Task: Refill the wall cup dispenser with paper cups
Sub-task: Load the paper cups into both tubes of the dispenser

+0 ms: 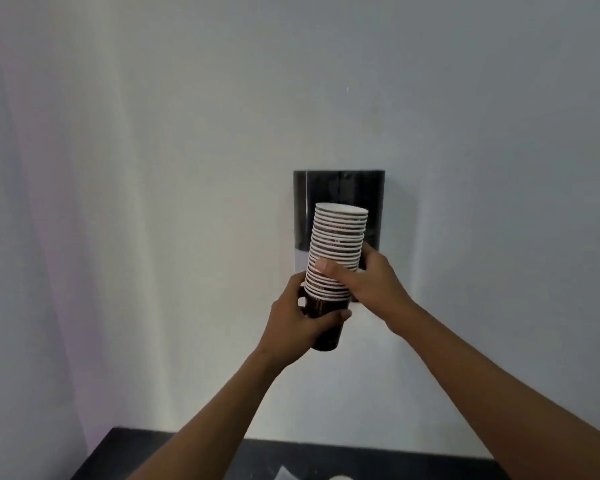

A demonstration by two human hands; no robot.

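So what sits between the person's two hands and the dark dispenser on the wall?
In the head view, the stack of paper cups held by the left hand and right hand rises in front of the dispenser; nothing else intervenes.

Looks like an office break corner or pantry nook: plain pale painted wall [187,168], dark cylindrical cup dispenser [340,192] fixed to it, tall stack of disposable paper cups [336,251] held before it, dark counter [194,448] along the wall below.
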